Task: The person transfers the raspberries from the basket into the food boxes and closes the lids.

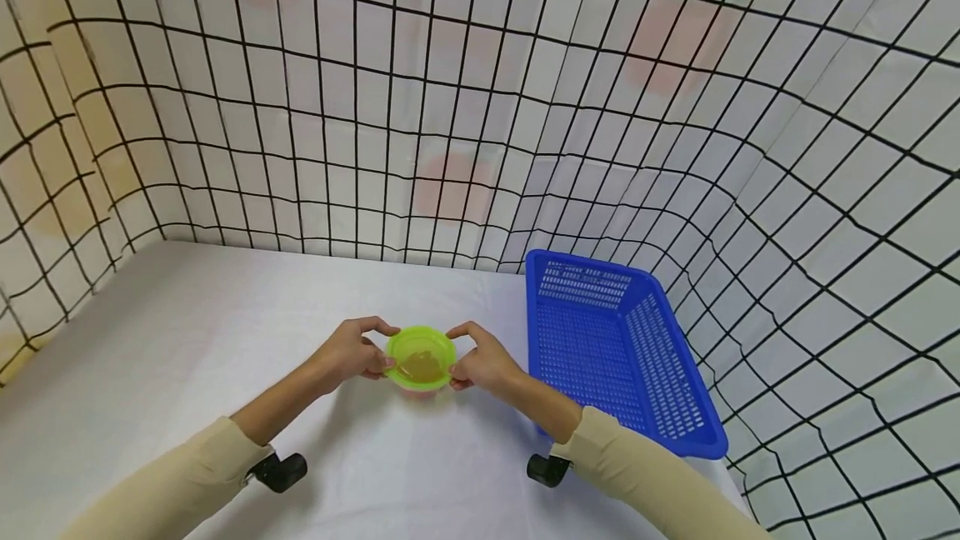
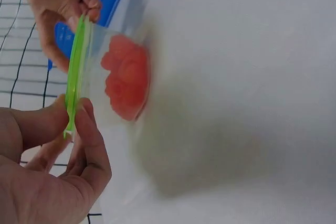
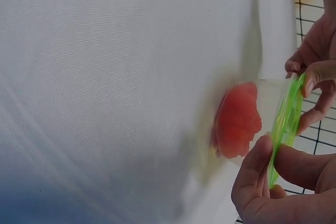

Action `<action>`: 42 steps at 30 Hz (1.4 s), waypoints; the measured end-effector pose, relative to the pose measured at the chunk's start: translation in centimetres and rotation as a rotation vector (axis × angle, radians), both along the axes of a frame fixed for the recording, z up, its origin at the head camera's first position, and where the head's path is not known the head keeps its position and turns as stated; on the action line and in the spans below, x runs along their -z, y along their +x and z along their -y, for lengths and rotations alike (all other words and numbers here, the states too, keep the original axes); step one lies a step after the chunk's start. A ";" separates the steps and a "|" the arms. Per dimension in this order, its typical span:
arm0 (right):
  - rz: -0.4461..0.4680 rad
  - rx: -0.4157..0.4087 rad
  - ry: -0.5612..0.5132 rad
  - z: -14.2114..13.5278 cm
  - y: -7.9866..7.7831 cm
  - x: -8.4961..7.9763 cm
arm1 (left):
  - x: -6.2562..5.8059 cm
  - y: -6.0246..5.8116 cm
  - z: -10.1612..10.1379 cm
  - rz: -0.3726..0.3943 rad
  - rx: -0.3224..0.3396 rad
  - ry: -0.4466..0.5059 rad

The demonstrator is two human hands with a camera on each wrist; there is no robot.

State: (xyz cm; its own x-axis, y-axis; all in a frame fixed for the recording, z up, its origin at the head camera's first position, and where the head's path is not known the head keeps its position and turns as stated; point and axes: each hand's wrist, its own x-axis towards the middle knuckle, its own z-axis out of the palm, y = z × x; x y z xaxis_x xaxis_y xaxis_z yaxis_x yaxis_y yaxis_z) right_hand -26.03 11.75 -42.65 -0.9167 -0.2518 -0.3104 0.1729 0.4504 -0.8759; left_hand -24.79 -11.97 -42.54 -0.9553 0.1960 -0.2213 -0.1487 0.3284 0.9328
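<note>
A small clear food container (image 2: 97, 72) with a green lid (image 1: 422, 357) is between my two hands, low over the white table. Soft red pieces (image 2: 127, 77) lie at its bottom, seen through the clear wall. My left hand (image 1: 356, 350) pinches the lid's rim on the left side, thumb and fingers on either face of the edge. On the opposite side my right hand (image 1: 482, 359) pinches the rim in the same way. In the right wrist view the lid (image 3: 286, 129) sits along the container's top edge. Whether the container touches the table is hard to tell.
A blue plastic basket (image 1: 585, 348) stands to the right, beside my right forearm. Black wire mesh (image 1: 450, 140) with white cloth behind it borders the back and both sides. White cloth covers the table (image 1: 247, 307).
</note>
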 end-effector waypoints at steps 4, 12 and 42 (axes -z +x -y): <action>-0.009 0.006 0.004 0.0 0.0 0.1 | -0.2 0.2 0.1 -0.008 0.020 -0.005; -0.001 -0.010 0.021 0.0 0.3 -0.3 | -0.6 0.3 -0.1 0.082 0.011 0.016; 0.001 -0.052 0.032 0.1 0.2 -0.6 | 0.7 0.3 -1.1 -0.010 -0.082 -0.012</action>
